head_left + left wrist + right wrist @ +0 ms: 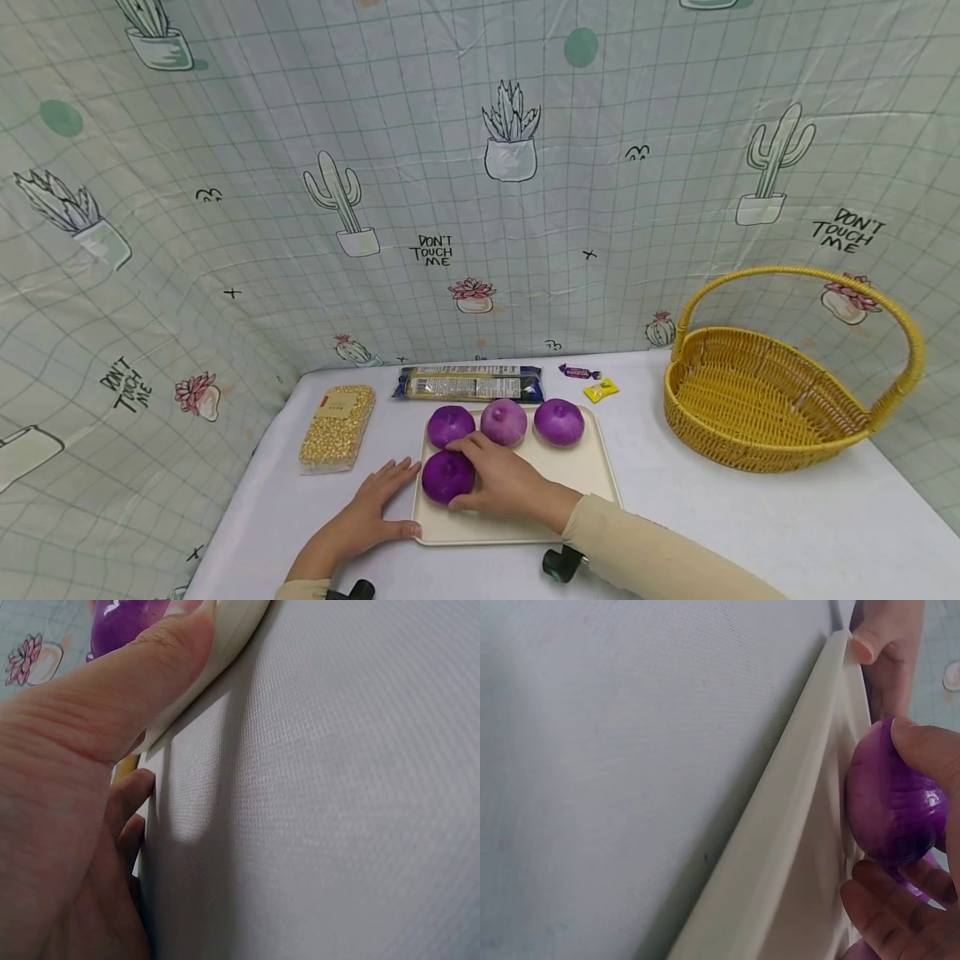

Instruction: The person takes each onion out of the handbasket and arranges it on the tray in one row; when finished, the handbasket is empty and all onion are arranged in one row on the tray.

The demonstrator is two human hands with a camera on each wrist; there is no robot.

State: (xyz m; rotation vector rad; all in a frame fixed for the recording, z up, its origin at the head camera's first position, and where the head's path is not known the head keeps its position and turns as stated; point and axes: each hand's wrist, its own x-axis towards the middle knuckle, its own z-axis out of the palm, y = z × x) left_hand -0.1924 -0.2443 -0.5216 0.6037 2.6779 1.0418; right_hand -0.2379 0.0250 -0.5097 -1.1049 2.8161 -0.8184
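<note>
My right hand (pixel 510 481) holds a dark purple onion (pixel 447 478) at the left front of a cream tray (pixel 540 531), thumb on its near side and fingertips on its far side. In the right wrist view that onion (pixel 889 799) sits between thumb and fingers. Along the tray's back lie a purple onion (pixel 450 426), a paler one (pixel 503 422) and another purple one (pixel 558 422). My left hand (pixel 371 506) is spread at the tray's left edge, its thumb on the front left corner and its other fingers extended toward the left rim.
Left of the tray lies a clear pack of yellow kernels (pixel 337 427). A long dark-ended packet (pixel 468 384) is behind the tray, with a purple-wrapped candy (pixel 579 372) and a yellow-wrapped candy (pixel 601 390) beside it. A yellow wicker basket (pixel 757 456) with a tall handle stands at right.
</note>
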